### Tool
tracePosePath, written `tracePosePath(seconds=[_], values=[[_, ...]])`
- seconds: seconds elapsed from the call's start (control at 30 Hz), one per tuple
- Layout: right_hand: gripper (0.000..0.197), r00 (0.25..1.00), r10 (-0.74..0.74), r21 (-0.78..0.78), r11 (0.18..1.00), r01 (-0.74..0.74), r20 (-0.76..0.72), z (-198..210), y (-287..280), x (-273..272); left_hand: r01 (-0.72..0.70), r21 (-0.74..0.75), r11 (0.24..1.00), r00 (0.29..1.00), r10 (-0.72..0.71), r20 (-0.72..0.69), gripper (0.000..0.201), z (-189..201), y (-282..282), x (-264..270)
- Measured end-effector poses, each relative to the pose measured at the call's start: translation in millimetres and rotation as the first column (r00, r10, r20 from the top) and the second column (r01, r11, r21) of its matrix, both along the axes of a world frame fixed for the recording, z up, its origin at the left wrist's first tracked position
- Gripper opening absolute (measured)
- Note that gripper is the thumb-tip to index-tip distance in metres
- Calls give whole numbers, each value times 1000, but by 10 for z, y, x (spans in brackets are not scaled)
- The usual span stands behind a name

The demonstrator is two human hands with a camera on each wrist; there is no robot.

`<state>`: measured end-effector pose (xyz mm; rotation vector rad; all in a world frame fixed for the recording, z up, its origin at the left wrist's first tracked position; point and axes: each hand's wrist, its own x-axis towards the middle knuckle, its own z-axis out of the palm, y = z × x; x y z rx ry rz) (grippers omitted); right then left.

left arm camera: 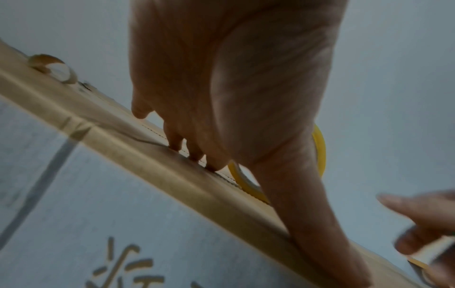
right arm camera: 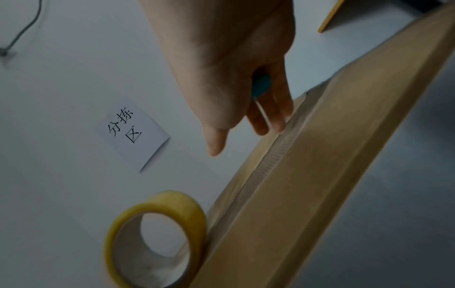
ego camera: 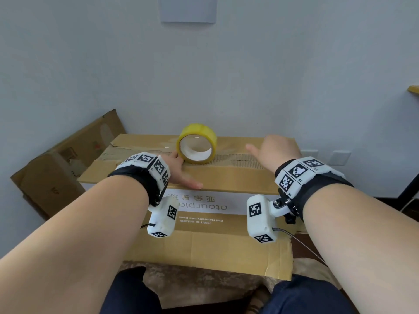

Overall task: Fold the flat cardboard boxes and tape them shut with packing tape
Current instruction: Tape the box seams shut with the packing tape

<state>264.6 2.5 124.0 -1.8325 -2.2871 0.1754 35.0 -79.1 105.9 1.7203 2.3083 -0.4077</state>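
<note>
A brown cardboard box (ego camera: 226,175) stands before me with its top flaps folded down. On the middle seam a yellow roll of packing tape (ego camera: 196,143) stands on edge. My left hand (ego camera: 180,172) lies flat on the box top just left of the roll, thumb stretched along the near edge. In the left wrist view its fingertips (left arm camera: 194,154) press on the seam, the tape roll (left arm camera: 320,148) behind them. My right hand (ego camera: 276,150) rests on the top to the right of the roll. In the right wrist view its fingers hold a small blue tool (right arm camera: 262,83) against the palm.
Flattened cardboard (ego camera: 63,164) leans on the wall at the left. The box's back edge is close to the grey wall, which bears a paper label (right arm camera: 133,134). Wall sockets (ego camera: 340,157) sit low on the right. My knees (ego camera: 127,291) are under the box's near flap.
</note>
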Motion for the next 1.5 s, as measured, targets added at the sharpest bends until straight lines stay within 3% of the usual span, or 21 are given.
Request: tracePosePath(seconds=[0.13,0.23,0.3,0.43,0.5,0.63,0.77,0.87,0.97,1.1,1.3,1.43,1.5], values=[[53,937,179,25,983,-180,-299,45,6,-242,34,23,999,999,-35,37,119,-57,13,-77],[53,850,213,-78,956,-283,-481,45,41,-416,61,34,998,993,-64,96,142,-87,48,-136],[60,786,230,-126,924,-362,-574,28,47,-542,79,51,996,987,-85,136,146,-86,79,-166],[77,741,282,-147,878,-455,-609,-24,93,-772,109,73,991,980,-119,157,146,-59,133,-209],[70,726,290,-123,881,-457,-623,-33,119,-812,138,60,989,983,-144,117,150,-42,147,-207],[48,713,217,-201,869,-453,-666,-84,195,-790,165,13,986,985,-166,49,139,-11,160,-188],[60,685,150,-277,837,-472,-713,-142,221,-708,166,-8,986,984,-165,63,135,12,182,-166],[63,645,110,-288,830,-478,-756,-176,220,-698,175,-20,984,983,-173,68,144,4,217,-170],[85,664,89,-286,854,-434,-742,-186,218,-726,184,-53,982,983,-184,15,154,-9,253,-171],[77,677,117,-249,874,-417,-726,-147,262,-658,162,-64,985,987,-162,7,150,16,243,-144],[56,820,164,-196,928,-316,-548,44,402,-220,150,-76,986,989,-150,-4,150,51,242,-61],[54,836,195,-208,917,-342,-514,76,411,-154,176,-52,983,982,-179,-55,138,85,255,-17],[66,836,183,-226,913,-340,-517,71,382,-155,197,-64,978,979,-199,-34,136,104,249,11]])
